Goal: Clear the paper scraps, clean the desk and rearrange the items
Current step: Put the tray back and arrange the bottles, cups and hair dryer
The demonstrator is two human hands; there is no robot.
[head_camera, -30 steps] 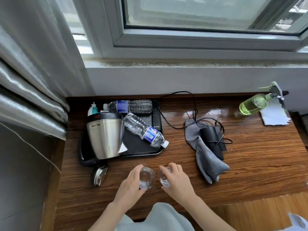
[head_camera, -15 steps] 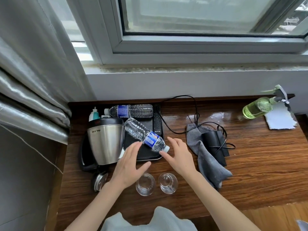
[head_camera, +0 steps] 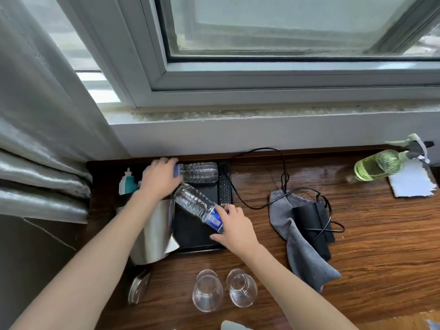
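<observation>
Two water bottles on a black tray (head_camera: 190,236) at the far left of a wooden desk (head_camera: 381,246), under a window sill. Far bottle (head_camera: 198,172) lying flat along the tray's far edge, long axis left to right, base to the right, cap end hidden under the left hand (head_camera: 160,179). Left fingers curled over the labelled end of that bottle, gripping it. Near bottle (head_camera: 198,206) lying aslant, long axis running from far left to near right, base toward the far left, blue label and neck toward the near right. Right hand (head_camera: 234,228) at that neck end, fingers wrapped over the label, thumb stretched out low beside the tray's near edge; cap hidden.

Steel kettle (head_camera: 156,231) at the tray's left, partly behind the left forearm; loose lid (head_camera: 138,287) on the desk just near of it. Small teal and white bottle (head_camera: 127,183) upright behind the kettle. Remote (head_camera: 225,189) lengthwise near to far along the tray's right edge. Two clear glasses (head_camera: 207,290) side by side near the desk's front edge, apart from the tray. Grey cloth (head_camera: 300,244) right of the tray, with a black pouch (head_camera: 314,225) on it and a black cable (head_camera: 283,177) looping across both. Green spray bottle (head_camera: 378,164) tipped on its side at the far right, nozzle to the right, touching a torn paper scrap (head_camera: 410,183). Grey curtain (head_camera: 35,139) hanging at the left.
</observation>
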